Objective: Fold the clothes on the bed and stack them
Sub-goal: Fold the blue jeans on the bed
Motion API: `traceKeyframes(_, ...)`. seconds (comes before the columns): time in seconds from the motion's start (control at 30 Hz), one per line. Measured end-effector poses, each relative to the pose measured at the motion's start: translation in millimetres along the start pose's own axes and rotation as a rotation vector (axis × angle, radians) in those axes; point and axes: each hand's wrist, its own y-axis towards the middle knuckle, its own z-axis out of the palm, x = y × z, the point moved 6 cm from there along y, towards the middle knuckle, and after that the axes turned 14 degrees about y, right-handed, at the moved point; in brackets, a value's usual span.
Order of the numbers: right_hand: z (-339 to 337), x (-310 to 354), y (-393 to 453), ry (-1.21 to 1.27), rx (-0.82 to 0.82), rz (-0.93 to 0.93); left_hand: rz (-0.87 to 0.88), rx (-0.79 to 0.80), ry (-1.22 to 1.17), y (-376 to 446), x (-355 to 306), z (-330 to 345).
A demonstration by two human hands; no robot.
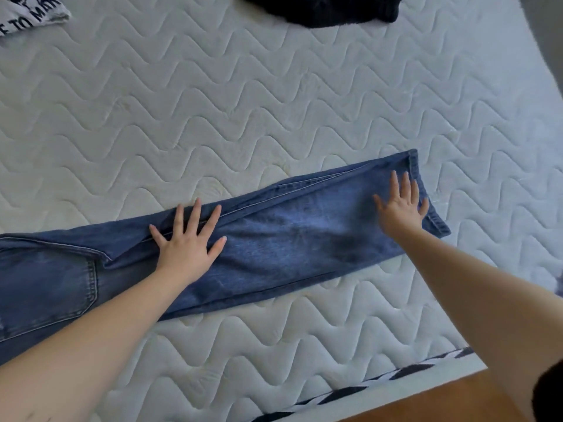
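**Jeans Could Slip Before the Next Fold**

While both hands lay flat, the jeans (274,239) were stretched out long across the near part of the bed (274,95). One leg was stacked on top of the other. The waist end ran off the left side of the view, and the hems pointed to the right.

The left hand (189,239) was open, with its fingers spread wide. It pressed down on the middle of the jeans, near the long seam. The right hand (402,205) was open too. It pressed flat just beside the hems. Neither hand held or pinched any cloth.

What could go wrong? The top leg did not sit quite even on the bottom one, because a strip of the lower leg showed along the far edge. If the hems were lifted like that, the fold could come out crooked. Flat hands could also push the cloth and make new bumps. The jeans lay near the edge of the bed, so a hard tug might drag part of them off toward the floor (441,403).

A dark cloth (323,10) lay bunched at the far side. A white cloth (27,13) with black letters lay at the far left corner. Both were well apart from the jeans, so the stack was probably not built yet.
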Motion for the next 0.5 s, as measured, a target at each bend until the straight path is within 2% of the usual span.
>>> traceKeyframes(0.1,-20,-28,14,0.098,-0.035,0.145,0.012,0.01,-0.006,8,-23,-6)
traceKeyframes(0.2,-31,-46,25,0.246,-0.062,0.213,-0.013,0.035,-0.001,17,-36,-9)
traceKeyframes(0.3,-41,-58,34,0.31,-0.08,0.193,-0.043,0.074,0.021,23,-38,-6)
traceKeyframes(0.37,-46,-63,39,0.381,-0.031,0.193,-0.046,0.098,0.038,24,-39,-5)
traceKeyframes(0.43,-49,-66,41,0.361,0.052,0.186,-0.053,0.132,0.034,25,-39,-4)
traceKeyframes(0.5,-58,-62,39,0.349,0.068,0.145,-0.065,0.151,0.034,25,-41,-4)
